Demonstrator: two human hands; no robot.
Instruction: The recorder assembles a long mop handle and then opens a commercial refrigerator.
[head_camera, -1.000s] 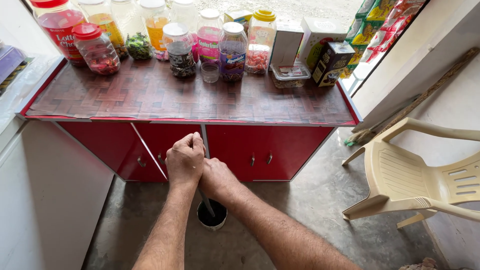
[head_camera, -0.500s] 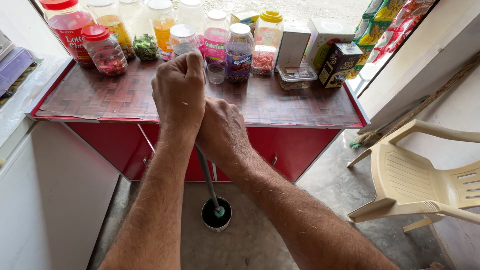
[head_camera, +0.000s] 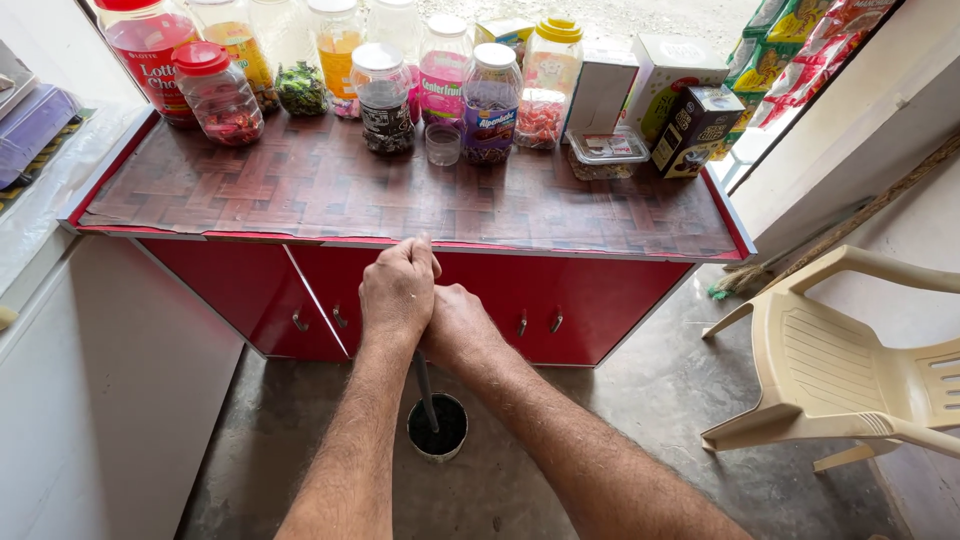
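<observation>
Both my hands grip a dark metal rod (head_camera: 425, 390) that stands upright over the floor. My left hand (head_camera: 398, 292) wraps the top of the rod, and my right hand (head_camera: 458, 325) clasps it just beside and below. The rod's lower end sits inside a small round metal pot (head_camera: 437, 428) on the concrete floor, which holds dark material. The upper part of the rod is hidden inside my fists.
A red cabinet (head_camera: 590, 305) with a brown woven-pattern top (head_camera: 330, 190) stands right ahead, carrying several candy jars (head_camera: 215, 90) and boxes (head_camera: 697, 128). A cream plastic chair (head_camera: 850, 370) stands at right, a broom (head_camera: 800, 250) leans behind it, and a white cabinet (head_camera: 90, 400) is at left.
My hands rose high with the rod half a second ago and have come back down, driving the rod into the pot.
</observation>
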